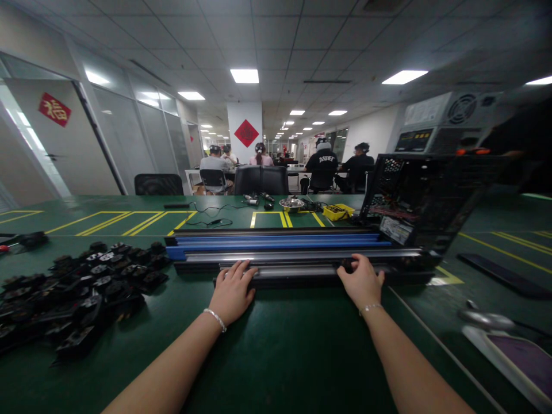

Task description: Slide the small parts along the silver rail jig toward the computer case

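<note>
Several long metal rails lie side by side across the table in front of me, among them a blue rail (280, 241) and, closest to me, a silver and black rail (297, 276). My left hand (232, 292) rests on the left part of the nearest rail with its fingers spread, holding nothing visible. Near that rail's right part, my right hand (361, 282) has thumb and fingers bent together around a small black part (346, 264). The fingers partly hide the part, so its kind is unclear.
A heap of black parts (103, 282) covers the table's left side. At right stand an opened computer case (414, 201) and a tablet-like device (517, 362). Behind the rails are a metal bowl (291, 204), a yellow basket (338, 212) and cables. Several people sit farther off.
</note>
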Tool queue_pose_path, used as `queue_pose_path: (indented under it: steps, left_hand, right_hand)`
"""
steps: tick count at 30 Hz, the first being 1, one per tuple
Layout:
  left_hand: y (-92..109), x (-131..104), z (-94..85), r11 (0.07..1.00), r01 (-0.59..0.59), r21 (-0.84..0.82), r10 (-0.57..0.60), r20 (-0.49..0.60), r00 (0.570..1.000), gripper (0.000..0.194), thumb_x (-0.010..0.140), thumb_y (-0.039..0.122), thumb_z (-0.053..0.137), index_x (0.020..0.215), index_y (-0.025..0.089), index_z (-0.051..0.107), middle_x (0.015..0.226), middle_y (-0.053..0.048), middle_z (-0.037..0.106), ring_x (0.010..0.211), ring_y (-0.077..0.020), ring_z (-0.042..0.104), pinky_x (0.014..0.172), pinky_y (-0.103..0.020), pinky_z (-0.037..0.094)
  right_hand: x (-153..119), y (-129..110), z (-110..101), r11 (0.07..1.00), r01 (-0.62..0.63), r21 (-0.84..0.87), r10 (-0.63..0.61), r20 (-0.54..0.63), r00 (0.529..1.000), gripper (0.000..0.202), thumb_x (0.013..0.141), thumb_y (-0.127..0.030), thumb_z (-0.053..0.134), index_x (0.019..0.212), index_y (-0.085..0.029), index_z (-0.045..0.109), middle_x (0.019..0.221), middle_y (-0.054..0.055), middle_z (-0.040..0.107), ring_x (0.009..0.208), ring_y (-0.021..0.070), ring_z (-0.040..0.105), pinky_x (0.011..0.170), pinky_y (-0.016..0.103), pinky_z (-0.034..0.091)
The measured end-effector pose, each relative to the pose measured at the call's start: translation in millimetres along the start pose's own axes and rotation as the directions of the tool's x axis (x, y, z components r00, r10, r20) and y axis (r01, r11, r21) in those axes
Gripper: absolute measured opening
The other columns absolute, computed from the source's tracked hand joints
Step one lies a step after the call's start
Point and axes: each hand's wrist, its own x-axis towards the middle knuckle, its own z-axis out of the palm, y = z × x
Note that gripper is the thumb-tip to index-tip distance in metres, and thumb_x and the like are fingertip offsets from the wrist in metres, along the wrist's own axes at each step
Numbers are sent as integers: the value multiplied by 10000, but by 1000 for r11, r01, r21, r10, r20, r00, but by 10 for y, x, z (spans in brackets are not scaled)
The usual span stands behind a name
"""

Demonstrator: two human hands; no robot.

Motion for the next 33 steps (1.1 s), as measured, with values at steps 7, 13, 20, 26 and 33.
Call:
queue_pose_path:
  steps: [7,13,20,26,33]
  left_hand:
    - [13,-5,-19,1000,3,-8,-3,5,1000,456,774,296,498,1229,310,464,1384,-34,411,1291,-230,313,998,-428,290]
    - [20,-4,-33,1000,10,-12,-10,8,1000,457,769,296,508,1224,315,468,1380,-34,417,1289,-233,319,998,-432,293]
    - [21,-9,-31,1000,5,-10,-5,0,1000,448,769,292,508,1216,309,477,1374,-33,424,1282,-229,328,997,-424,292]
    - [9,-10,-14,1000,-1,-6,1,-4,1000,450,774,296,500,1222,315,468,1376,-34,422,1287,-233,320,993,-433,293]
    - [16,-6,-16,1000,2,-12,-2,-11,1000,453,770,297,506,1222,317,471,1374,-33,423,1283,-235,327,996,-433,293]
  right_hand:
    - [-16,-32,18,999,42,10,-42,27,999,460,653,-396,482,1065,-192,457,866,35,586,882,240,546,989,550,127]
    - [-23,-37,19,998,62,6,-62,35,997,452,662,-407,475,1058,-191,459,859,32,578,865,237,544,976,547,151]
    - [-31,-51,24,997,74,18,-74,32,997,451,654,-401,488,1051,-188,466,844,30,582,872,229,548,967,527,190]
    - [-43,-70,11,993,107,40,-109,49,993,434,660,-393,497,1044,-192,464,834,20,589,869,220,560,992,506,174]
    - [-49,-77,16,990,126,56,-129,66,989,431,670,-399,504,1048,-198,461,829,16,593,851,216,567,979,508,197]
